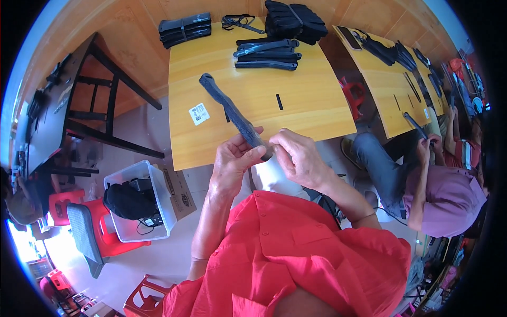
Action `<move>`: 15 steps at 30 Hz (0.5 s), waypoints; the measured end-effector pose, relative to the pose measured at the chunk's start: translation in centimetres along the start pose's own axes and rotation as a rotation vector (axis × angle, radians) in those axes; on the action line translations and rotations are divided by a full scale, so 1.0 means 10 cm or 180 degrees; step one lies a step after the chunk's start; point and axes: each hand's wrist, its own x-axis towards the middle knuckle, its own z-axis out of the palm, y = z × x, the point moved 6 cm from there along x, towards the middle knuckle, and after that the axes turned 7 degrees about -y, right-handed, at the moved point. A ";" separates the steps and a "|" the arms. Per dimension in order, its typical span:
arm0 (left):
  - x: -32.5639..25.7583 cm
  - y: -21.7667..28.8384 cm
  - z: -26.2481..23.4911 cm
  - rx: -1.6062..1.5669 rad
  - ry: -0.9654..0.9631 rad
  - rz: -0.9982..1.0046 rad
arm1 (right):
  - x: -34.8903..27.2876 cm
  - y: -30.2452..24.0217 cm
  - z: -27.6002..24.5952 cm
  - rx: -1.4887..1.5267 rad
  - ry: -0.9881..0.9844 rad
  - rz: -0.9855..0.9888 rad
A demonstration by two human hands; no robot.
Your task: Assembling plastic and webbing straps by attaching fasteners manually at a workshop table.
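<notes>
A long, narrow dark-grey fabric sleeve (224, 103) slants over the near part of the wooden table (311, 108), its rounded far end pointing up and left. My left hand (232, 161) is closed around its near end, thumb on top. Close beside that end is my right hand (301, 158), its fingers curled into a pinch; what sits between them is hidden. A white printed label (199, 113) lies on the table left of the sleeve. Farther back rests a loose pile of similar black sleeves (268, 54).
Tied black bundles stand at the table's back left (185, 30) and back right (296, 22), a thin black strap (240, 22) between them. A clear plastic bin (166, 211) and red stool (108, 224) are at left. At right, a person in a purple shirt (443, 201) works at another table.
</notes>
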 end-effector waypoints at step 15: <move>0.05 0.04 -0.05 0.0266 -0.0132 -0.0110 | 0.00 0.00 0.04 -0.0316 0.0031 -0.0186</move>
